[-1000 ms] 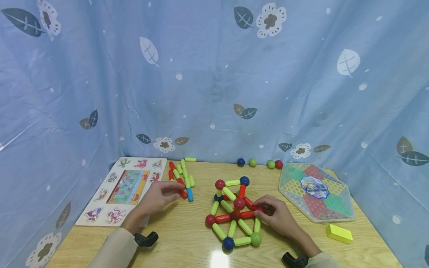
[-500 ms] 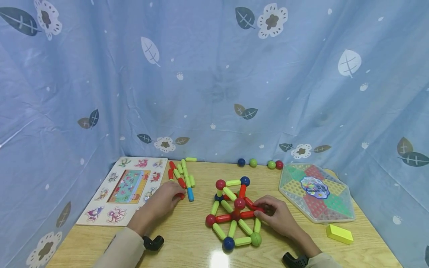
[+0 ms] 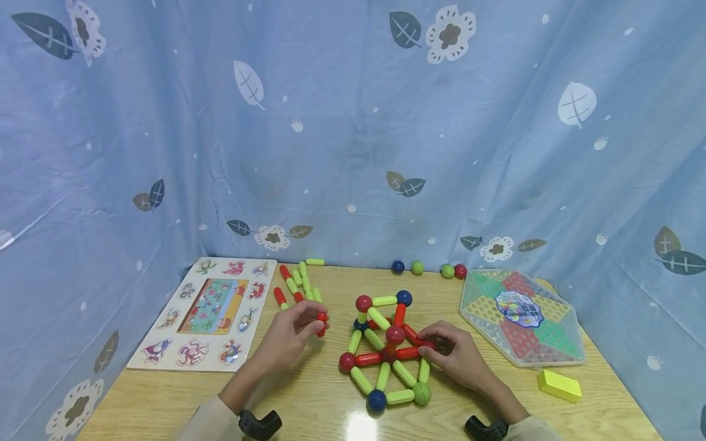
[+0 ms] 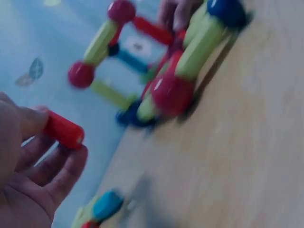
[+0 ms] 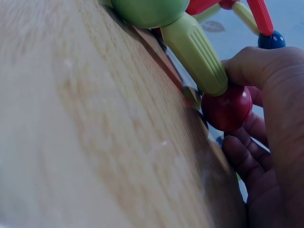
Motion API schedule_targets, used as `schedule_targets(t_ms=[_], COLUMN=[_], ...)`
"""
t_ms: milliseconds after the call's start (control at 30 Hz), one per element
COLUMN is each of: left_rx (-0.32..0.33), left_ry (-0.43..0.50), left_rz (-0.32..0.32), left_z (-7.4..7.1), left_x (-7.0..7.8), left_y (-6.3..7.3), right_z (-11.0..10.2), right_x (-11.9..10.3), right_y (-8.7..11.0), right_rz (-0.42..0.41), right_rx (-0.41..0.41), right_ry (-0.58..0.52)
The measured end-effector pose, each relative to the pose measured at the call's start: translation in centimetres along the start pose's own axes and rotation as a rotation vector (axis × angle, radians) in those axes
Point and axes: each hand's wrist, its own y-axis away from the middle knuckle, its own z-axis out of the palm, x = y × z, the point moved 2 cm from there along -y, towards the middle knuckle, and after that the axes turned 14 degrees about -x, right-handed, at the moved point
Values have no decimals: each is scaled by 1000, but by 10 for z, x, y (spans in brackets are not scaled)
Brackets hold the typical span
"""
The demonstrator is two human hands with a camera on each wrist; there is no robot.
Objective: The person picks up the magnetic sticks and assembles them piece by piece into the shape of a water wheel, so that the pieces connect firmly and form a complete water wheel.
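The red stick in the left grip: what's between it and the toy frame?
The head view shows only bare tabletop between red stick and toy frame.

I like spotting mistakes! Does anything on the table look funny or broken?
A bit odd: one lime rod lies sideways by the curtain, apart from the bunch of loose rods. Nothing looks broken or spilled.

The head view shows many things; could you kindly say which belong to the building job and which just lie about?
Job:
held red stick
ball-and-stick model
loose sticks, probably
loose balls, probably

Lying about, apparently:
puzzle board
hexagonal case
yellow block
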Motion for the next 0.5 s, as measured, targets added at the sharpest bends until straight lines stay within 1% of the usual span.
schedule_targets(t_ms=[67, 133, 233, 300, 400, 500], left_rx=[-18, -49, -93, -123, -141, -143], left_ry=[81, 154, 218, 241, 215, 178], left_rz=[4, 31, 58, 64, 65, 91], left_z=[11, 23, 38, 46, 53, 56], left_x=[2, 4, 7, 8, 6, 3], left_y=[-2, -4, -5, -5, -4, -2], right_z=[0, -1, -1, 0, 0, 0], right_x=[0, 0, 0, 1, 0, 0], right_y=[0, 1, 0, 0, 0, 1], right_rz=[-2, -3, -4, -3, 0, 1], right_rx=[1, 2, 1, -1, -6, -8], right_ry=[1, 2, -1, -4, -11, -11])
